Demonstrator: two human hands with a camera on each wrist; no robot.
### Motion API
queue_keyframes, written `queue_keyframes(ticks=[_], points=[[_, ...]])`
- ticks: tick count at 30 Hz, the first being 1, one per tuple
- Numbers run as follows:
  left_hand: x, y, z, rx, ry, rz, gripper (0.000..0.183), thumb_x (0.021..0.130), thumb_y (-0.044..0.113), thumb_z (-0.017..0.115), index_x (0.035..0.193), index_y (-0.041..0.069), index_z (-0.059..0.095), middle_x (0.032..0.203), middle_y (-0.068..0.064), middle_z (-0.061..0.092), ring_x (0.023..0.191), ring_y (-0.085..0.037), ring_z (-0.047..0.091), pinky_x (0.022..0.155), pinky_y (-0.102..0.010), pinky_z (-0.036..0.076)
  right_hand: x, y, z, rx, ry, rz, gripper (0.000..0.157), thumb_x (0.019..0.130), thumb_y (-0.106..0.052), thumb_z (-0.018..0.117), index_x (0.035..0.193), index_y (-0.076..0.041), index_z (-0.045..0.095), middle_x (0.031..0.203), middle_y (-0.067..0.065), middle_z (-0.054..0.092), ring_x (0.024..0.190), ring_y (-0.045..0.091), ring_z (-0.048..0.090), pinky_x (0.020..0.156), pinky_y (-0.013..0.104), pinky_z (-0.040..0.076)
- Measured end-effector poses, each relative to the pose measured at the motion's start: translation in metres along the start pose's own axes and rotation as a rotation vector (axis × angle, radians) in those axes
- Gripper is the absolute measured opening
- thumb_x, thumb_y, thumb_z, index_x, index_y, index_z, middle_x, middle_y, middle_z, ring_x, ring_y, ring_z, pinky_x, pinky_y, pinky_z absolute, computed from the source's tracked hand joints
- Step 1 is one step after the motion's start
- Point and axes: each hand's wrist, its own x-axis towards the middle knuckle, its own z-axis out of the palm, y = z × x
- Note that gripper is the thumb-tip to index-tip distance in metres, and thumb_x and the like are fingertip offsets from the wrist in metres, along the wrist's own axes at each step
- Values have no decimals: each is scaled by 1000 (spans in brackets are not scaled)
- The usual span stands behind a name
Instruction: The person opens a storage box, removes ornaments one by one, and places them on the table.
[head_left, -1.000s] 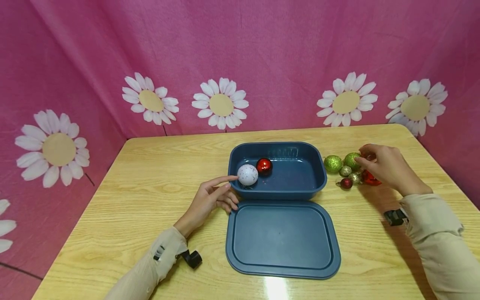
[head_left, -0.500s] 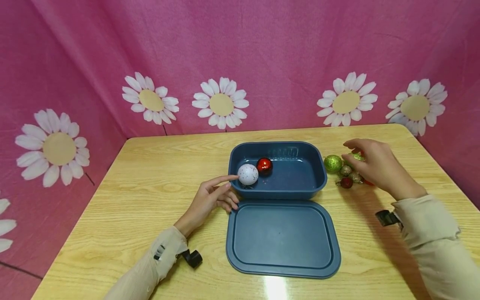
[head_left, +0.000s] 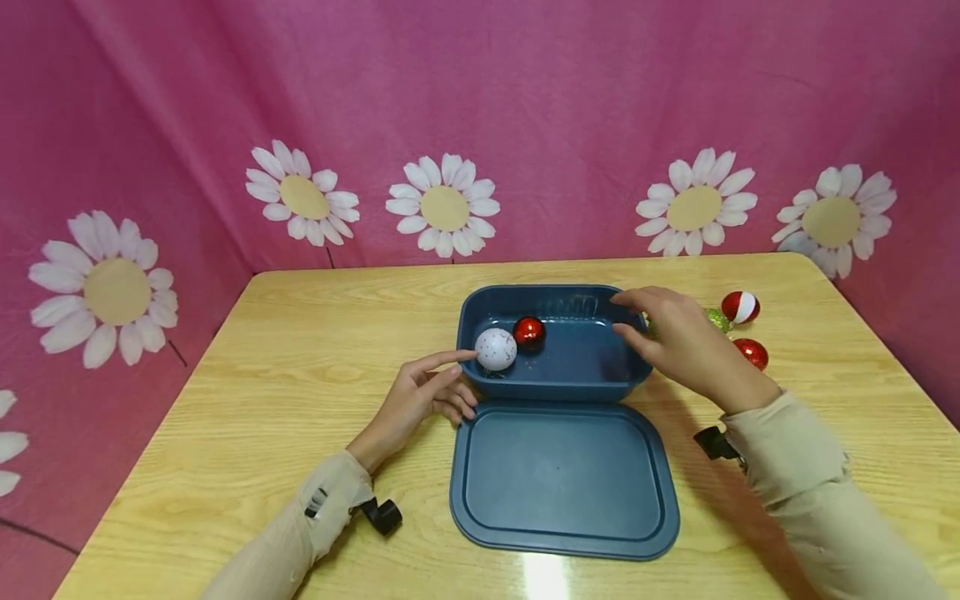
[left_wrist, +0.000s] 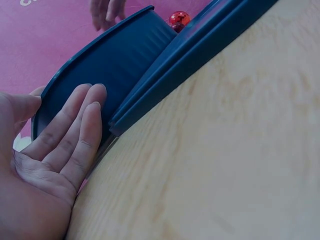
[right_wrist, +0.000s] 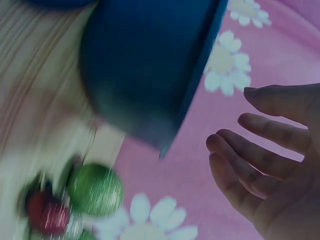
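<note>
A dark blue box holds a white speckled ball and a shiny red bauble at its left end. My left hand is at the box's left side, index fingertip at the rim by the white ball. In the left wrist view its other fingers lie straight along the outer wall. Over the box's right rim hovers my right hand, thumb and fingers apart with nothing between them. Its relaxed fingers also show bare in the right wrist view.
A blue lid lies in front of the box. Right of the box are a red-and-white ball, a red glittery ball and a green one. Small baubles, including a dark red bauble, are partly hidden behind my right hand.
My right hand has moved left from the pile of baubles to the box's right rim, uncovering the red-and-white ball and red ball. My left hand and the box contents stay put.
</note>
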Motion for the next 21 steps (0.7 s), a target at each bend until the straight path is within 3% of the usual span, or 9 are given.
queue_keyframes(ticks=[4,8,21], points=[[0,-1,2,-17,-3,-5,41,107,23,49,142,3,53,89,-18,72,74,-26,72,62,-35,61,17,-10,16,20,-27,-55,33,91,-10,72,120,4,65,116,21,68,107,35,64,92,54,52],[-2,-1,4,-15,1,-21,41,106,25,49,142,5,54,90,-18,72,73,-26,72,62,-35,61,28,-16,34,42,-48,-75,34,89,-9,74,119,5,66,113,19,69,102,34,66,90,52,54],[-1,1,1,6,11,-23,39,107,25,49,141,7,55,90,-18,72,73,-26,72,63,-35,61,47,-27,63,67,-124,-53,40,90,-13,74,126,1,63,119,17,66,104,30,65,91,48,54]])
